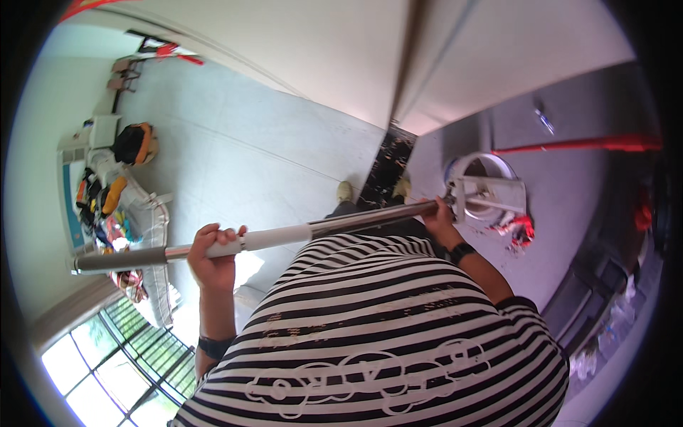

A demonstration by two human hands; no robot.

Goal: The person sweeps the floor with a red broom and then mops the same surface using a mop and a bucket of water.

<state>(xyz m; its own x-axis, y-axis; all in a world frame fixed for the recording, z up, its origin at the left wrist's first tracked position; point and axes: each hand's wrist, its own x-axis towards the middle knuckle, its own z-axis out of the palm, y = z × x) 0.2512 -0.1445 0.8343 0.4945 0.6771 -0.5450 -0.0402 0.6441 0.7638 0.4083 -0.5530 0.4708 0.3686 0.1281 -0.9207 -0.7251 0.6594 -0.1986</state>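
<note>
A long metal telescopic pole (368, 218) with a white sleeve and a grey foam grip (121, 261) lies crosswise in front of my striped shirt. My left hand (216, 251) wraps around the white sleeve near the grip. My right hand (438, 215) holds the far metal end, beside a pale rectangular frame (493, 193) that is joined to the pole's tip. Under that frame stands a round bucket (453, 166) on the floor; its contents are mostly hidden. Both wrists wear dark bands.
A white wall corner (397, 115) rises ahead above a black marble threshold (385, 168). A red pole (581, 144) extends at the right, near a bottle (545, 121). At the left are a sofa (155, 229) with clothes, a black and orange bag (136, 143) and a barred window (122, 373).
</note>
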